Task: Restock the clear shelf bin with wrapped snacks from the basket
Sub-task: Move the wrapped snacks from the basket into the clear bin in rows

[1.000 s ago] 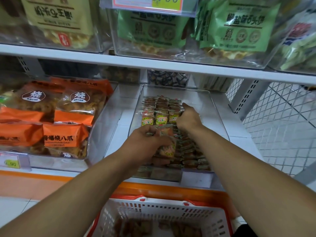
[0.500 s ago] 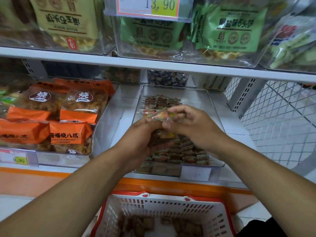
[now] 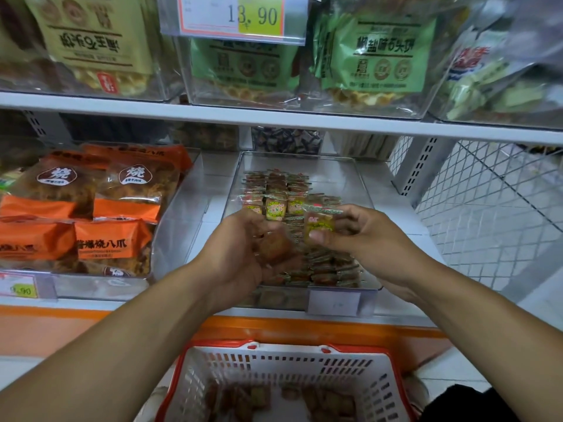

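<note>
The clear shelf bin (image 3: 364, 181) sits on the lower shelf, with rows of small wrapped snacks (image 3: 275, 205) standing at its back and more lying flat near its front. Over the bin, my left hand (image 3: 240, 248) cups a bunch of brown wrapped snacks (image 3: 275, 246). Just right of it, my right hand (image 3: 362, 236) pinches a single wrapped snack (image 3: 318, 225) between thumb and fingers. A white basket with a red rim (image 3: 286, 370) stands below the shelf and holds several more wrapped snacks (image 3: 329, 400).
Orange snack bags (image 3: 112, 242) fill the clear bin to the left. Green and tan bags (image 3: 374, 56) sit in bins on the upper shelf, behind a price tag (image 3: 234, 16). A white wire grid panel (image 3: 493, 214) stands on the right. A blank label holder (image 3: 333, 303) fronts the bin.
My right hand came back from the rear rows to meet my left hand, took one snack from the bunch, and now holds it a little to the right.
</note>
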{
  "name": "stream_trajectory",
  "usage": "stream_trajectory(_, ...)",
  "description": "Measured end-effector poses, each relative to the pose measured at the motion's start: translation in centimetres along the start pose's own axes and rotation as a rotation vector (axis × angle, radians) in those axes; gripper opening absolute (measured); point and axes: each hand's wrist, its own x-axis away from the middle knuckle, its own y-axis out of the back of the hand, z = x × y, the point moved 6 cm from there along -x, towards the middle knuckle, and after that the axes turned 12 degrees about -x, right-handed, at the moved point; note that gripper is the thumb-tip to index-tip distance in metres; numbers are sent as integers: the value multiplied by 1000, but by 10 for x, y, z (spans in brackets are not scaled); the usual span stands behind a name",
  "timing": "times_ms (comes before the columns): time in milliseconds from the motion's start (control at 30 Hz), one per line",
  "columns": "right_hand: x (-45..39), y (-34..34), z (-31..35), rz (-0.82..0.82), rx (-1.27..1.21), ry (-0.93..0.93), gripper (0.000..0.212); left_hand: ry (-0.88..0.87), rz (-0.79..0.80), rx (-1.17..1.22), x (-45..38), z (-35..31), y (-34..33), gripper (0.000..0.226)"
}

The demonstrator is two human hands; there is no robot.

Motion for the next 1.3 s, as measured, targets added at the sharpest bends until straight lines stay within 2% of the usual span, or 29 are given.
stream_trajectory(200, 3, -14, -7, 129, -344, -128, 64, -214, -140, -64, -4, -11, 4, 33)
stream_trajectory(367, 3, -31, -18, 144, -305, -151, 52, -350, -81, -10, -3, -15, 0, 24)
stream_trajectory(567, 8, -52, -16, 272, -452, -209, 34, -365, -127, 9, -3, -8, -3, 25)
stream_trajectory(667, 8, -54, -15, 233, -383, -174, 30, -362, -162, -2, -4, -6, -5, 28)
stream_trajectory(733, 5, -52, -14, 173, -386, -137, 37, -359, -187, -27, -4, -4, -5, 27)
stream_trajectory(833, -1, -48, -14, 85, -562, -141, 72, -354, -224, -112, -4, -1, -4, 25)
stream_trajectory(867, -2, -47, -14, 56, -617, -140, 77, -362, -222, -133, -3, 0, -4, 24)
stream_trajectory(967, -3, -43, -16, -13, -680, -144, 75, -411, -211, -162, -3, -2, -3, 24)
stream_trajectory(1133, 1, -48, -18, -18, -615, -185, 41, -491, -245, -217, -3, -3, 0, 28)
stream_trajectory(1300, -3, -50, -13, 89, -672, -224, 63, -546, -267, -327, -2, -5, 0, 35)
